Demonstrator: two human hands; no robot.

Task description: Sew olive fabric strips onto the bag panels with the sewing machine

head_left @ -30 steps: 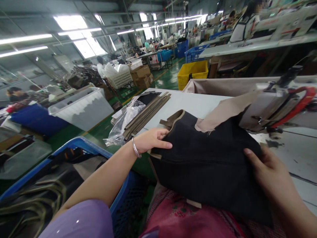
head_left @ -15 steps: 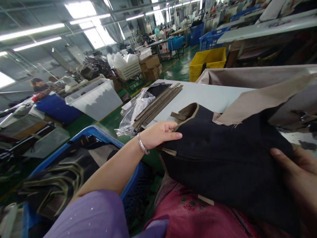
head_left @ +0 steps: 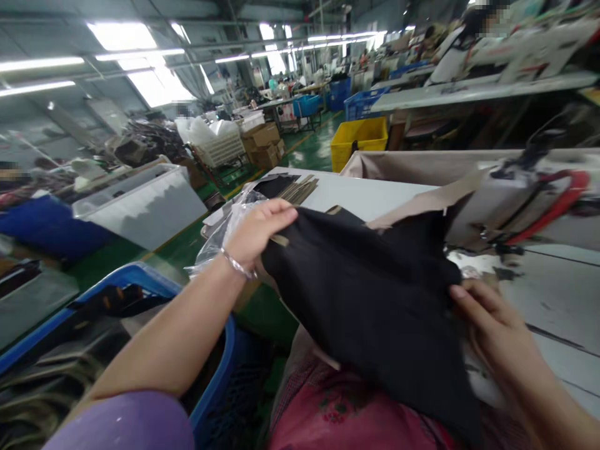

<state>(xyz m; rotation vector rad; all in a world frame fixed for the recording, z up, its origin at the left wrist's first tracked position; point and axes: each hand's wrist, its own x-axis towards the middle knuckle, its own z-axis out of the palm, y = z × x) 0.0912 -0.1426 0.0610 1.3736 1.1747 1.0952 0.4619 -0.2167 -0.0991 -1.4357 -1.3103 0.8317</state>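
Note:
A piece of black fabric with beige parts along its far edge is stretched between my two hands, its lower part hanging over the red apron. My left hand, a silver bangle at its wrist, pinches the upper left corner beside a small beige tab. My right hand grips the right edge between thumb and fingers. Beyond the cloth, a stack of brown strips lies on the white table. At the right stands a sewing machine with a red part.
On the left, a blue crate holds black fabric pieces with beige trim. Clear plastic hangs by the table's left edge. Further off are a white bin, a yellow bin and a beige cloth-lined trough.
Both hands have kept hold of the black fabric. My left hand has raised its corner, covering the beige-edged opening seen before. The view has swung right, bringing the sewing machine in.

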